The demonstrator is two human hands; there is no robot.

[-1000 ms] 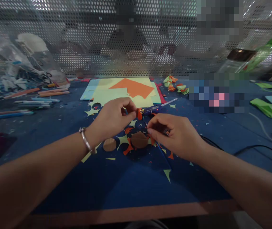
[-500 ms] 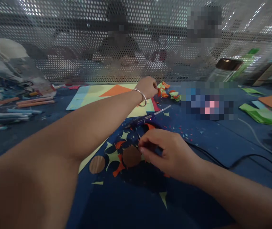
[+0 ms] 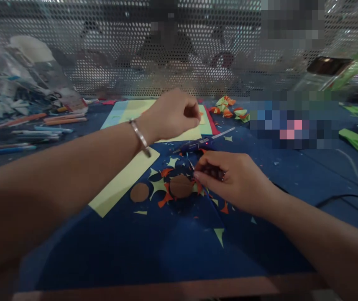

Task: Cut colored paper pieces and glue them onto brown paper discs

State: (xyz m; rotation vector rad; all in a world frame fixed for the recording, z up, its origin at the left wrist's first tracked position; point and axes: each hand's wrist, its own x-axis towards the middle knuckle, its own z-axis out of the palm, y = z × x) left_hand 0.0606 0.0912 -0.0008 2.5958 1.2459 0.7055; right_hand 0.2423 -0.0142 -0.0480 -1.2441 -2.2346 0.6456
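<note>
My left hand [image 3: 175,113], a metal bracelet at its wrist, hovers over a stack of coloured paper sheets [image 3: 119,113]. Its fingers are pinched together, and I cannot make out what is between them. My right hand [image 3: 229,177] is closed on a thin pointed tool [image 3: 191,164], whose slim tip juts up past the fingers. Just beyond it lies a blue glue gun [image 3: 194,145] with a clear glue stick in its back end and a small red light. Left of my right hand are a larger brown disc [image 3: 180,187] and a smaller brown disc [image 3: 139,192].
Yellow and orange paper scraps [image 3: 158,188] litter the blue table. A yellow strip [image 3: 122,184] lies under my left forearm. Crumpled paper flowers [image 3: 226,106] sit at the back. Pens [image 3: 44,133] lie left, green paper [image 3: 357,140] right, and a black cable [image 3: 342,197] crosses the right side.
My left hand has drawn back from the paper flowers toward me and slightly left. My right hand stays beside the larger disc, its thin tool now showing more clearly. The view has shifted.
</note>
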